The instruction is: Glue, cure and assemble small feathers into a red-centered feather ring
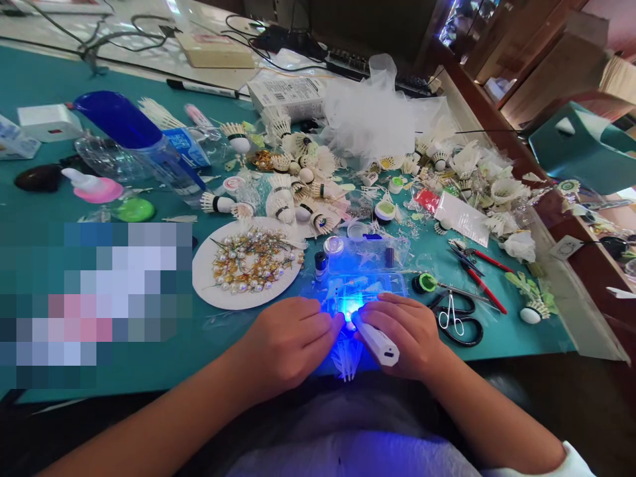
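Note:
My right hand [405, 328] is closed around a white stick-shaped lamp [380, 343], which throws bright blue light from its far end. Facing it, my left hand [293, 338] has its fingers pinched together at the lit spot; what they hold is hidden by the fingers and glare. White feather-like pieces of a shuttlecock [346, 358] hang below the fingertips, tinted blue. Just beyond both hands sits a clear compartment box [392, 283], its lid raised at the back. A small dark bottle [320, 265] stands left of the box.
On the left lies a white plate [203, 278] with pearl and gold sprigs. Shuttlecocks [281, 205] and white netting [370, 119] are heaped behind. Black scissors [470, 329], red-handled pliers [484, 285] and a shuttlecock with green petals [531, 314] lie to the right.

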### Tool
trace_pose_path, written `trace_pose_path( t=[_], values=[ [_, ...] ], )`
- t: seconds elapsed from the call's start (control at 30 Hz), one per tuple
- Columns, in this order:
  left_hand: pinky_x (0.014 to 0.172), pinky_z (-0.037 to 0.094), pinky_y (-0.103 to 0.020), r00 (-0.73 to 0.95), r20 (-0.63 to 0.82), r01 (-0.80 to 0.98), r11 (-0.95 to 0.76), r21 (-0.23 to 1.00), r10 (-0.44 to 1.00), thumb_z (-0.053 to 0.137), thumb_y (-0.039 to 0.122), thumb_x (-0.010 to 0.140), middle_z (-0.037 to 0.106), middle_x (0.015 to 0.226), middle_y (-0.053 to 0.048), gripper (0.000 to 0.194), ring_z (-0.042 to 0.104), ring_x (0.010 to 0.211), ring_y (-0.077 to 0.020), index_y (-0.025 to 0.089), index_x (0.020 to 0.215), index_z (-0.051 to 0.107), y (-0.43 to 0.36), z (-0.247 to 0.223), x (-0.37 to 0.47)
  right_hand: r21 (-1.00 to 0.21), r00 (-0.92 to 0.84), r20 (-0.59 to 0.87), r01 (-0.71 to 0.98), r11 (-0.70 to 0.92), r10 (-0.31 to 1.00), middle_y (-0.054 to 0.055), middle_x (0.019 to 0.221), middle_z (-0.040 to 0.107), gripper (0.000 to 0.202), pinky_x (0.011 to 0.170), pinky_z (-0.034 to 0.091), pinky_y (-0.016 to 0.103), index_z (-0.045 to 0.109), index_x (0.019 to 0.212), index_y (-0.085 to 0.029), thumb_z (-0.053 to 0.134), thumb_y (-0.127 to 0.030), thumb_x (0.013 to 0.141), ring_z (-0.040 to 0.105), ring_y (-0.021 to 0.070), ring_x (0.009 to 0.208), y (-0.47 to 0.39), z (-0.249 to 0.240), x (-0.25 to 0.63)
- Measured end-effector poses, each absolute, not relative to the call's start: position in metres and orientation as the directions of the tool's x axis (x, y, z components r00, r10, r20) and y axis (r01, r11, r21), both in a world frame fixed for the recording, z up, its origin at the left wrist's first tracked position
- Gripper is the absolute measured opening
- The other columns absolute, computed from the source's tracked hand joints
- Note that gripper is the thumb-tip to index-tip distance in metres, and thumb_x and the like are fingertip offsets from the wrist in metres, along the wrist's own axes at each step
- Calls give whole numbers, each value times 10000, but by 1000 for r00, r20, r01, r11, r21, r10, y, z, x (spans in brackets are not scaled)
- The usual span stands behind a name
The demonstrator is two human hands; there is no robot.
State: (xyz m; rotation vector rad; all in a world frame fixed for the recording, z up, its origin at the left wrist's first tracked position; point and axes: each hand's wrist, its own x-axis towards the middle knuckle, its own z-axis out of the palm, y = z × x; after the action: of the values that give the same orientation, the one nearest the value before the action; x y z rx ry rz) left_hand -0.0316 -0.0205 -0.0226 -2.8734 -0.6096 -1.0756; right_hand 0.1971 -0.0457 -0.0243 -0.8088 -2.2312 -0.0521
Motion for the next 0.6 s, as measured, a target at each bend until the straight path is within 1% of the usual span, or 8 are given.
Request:
trace_pose_path(
  t=[0.17,0.23,0.3,0.4,0.47,0.53,0.6],
  values=[
    [528,456,-331,690,613,397,-909,124,385,519,99,989,683,680,-28,151,590,590,-193,117,1005,668,-15,-22,-37,-184,-522,674,567,803,523,76,859,799,135,810,656,330,643,1066,-138,600,-212,961,773,175,748,-45,-24,197],
    [527,460,-319,680,596,417,-894,165,427,542,110,973,686,707,-21,137,608,596,-189,135,1040,659,-13,-19,-39,-183,-527,671,564,805,522,77,861,800,136,814,657,332,640,1067,-136,597,-216,966,773,174,748,-45,-24,198],
    [548,478,-306,657,569,442,-864,242,495,572,147,961,695,764,-18,114,640,636,-185,163,1048,644,-12,-17,-42,-179,-531,668,566,804,522,76,860,801,131,814,658,329,640,1062,-136,603,-215,965,772,171,741,-45,-23,199],
    [614,510,-304,619,492,495,-790,361,612,580,194,934,698,880,-25,98,680,737,-194,197,1026,613,-9,-15,-46,-174,-535,667,565,807,519,76,862,803,128,821,660,327,645,1055,-128,623,-208,957,775,167,747,-45,-23,199],
    [619,501,-303,603,417,536,-732,420,680,565,197,898,681,907,-24,93,678,754,-196,205,987,593,-7,-14,-49,-176,-530,676,559,811,512,79,865,805,139,832,659,327,649,1051,-118,644,-214,951,777,164,756,-45,-23,197],
    [591,469,-298,596,334,579,-679,451,730,553,203,863,659,864,-16,64,663,719,-193,203,921,577,-4,-11,-51,-180,-507,702,553,814,500,80,864,805,154,852,655,321,651,1049,-111,678,-211,936,779,160,767,-47,-24,197],
    [566,433,-301,582,238,648,-621,442,777,544,225,851,643,791,-11,33,642,668,-196,201,845,566,-3,-8,-52,-194,-458,740,555,809,492,77,874,805,186,883,647,321,647,1062,-116,716,-197,909,782,159,786,-49,-25,199]
  ],
)
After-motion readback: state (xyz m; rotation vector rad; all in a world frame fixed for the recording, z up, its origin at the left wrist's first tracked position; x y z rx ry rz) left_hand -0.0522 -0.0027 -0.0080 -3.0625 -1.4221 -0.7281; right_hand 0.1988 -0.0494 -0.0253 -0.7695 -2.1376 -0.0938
